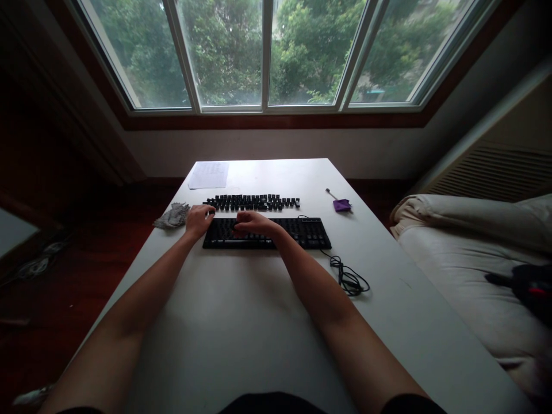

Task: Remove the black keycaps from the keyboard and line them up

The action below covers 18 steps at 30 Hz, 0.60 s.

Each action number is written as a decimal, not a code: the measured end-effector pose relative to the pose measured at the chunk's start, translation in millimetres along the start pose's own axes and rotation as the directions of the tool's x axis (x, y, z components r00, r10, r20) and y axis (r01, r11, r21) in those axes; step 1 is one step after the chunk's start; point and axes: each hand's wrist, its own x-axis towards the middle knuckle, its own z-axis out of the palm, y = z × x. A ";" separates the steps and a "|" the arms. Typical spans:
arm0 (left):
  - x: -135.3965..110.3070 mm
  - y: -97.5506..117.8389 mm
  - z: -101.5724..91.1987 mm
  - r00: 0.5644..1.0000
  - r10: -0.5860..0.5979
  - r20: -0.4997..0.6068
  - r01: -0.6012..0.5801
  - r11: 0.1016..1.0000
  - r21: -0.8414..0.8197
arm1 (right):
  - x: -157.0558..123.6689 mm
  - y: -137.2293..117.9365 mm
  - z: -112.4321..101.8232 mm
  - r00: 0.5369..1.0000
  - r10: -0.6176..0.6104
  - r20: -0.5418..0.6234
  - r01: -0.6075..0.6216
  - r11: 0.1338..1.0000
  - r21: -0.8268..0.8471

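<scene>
A black keyboard [297,233] lies across the white table in front of me. At its upper left corner is my left hand [199,221], its fingers closed on a small black keycap [211,212]. My right hand [255,222] is curled over the left half of the keyboard, fingers pinched together near the keys. Something dark shows at those fingertips, too small to make out. Behind the keyboard, loose black keycaps [254,202] stand in rows. Part of the keyboard is hidden under my right hand.
A crumpled grey cloth [172,215] lies left of my left hand. A sheet of paper [209,175] is at the far left of the white table [241,322]. To the right are a purple item [342,205], a thin brush-like stick [331,194] and a coiled black cable [351,282].
</scene>
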 end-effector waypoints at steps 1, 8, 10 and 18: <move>3.6 -0.8 2.3 1.000 -0.002 0.007 0.002 0.999 0.033 | 0.1 0.4 -0.4 1.000 -0.005 0.001 0.005 1.000 -0.001; 19.1 2.2 13.1 0.989 -0.093 0.114 0.075 0.986 0.150 | 1.5 3.2 -1.5 1.000 0.005 -0.006 -0.005 1.000 0.001; 22.2 3.0 13.4 0.984 -0.115 0.134 0.094 0.983 0.158 | 1.7 3.6 -1.7 1.000 -0.001 0.000 0.001 1.000 -0.003; 33.6 0.8 13.6 0.974 -0.114 0.194 0.068 0.971 0.229 | 2.6 5.3 -2.9 0.999 -0.039 0.022 0.039 0.999 -0.003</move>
